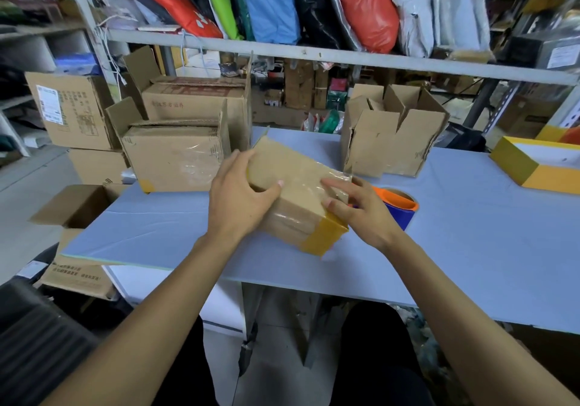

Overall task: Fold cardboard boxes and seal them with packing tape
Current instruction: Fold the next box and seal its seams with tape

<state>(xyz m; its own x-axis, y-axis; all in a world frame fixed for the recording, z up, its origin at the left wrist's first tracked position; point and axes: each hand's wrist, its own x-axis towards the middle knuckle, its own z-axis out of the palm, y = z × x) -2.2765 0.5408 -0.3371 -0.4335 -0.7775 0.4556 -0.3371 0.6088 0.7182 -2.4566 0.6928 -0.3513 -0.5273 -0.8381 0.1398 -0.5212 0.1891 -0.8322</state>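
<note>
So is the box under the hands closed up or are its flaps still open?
Closed. The cardboard box has flat faces with clear tape over the top; the left hand grips it and the right hand presses the tape.

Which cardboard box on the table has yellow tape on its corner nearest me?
The small box held between the left hand and right hand; the open-flapped box behind shows none.
</note>
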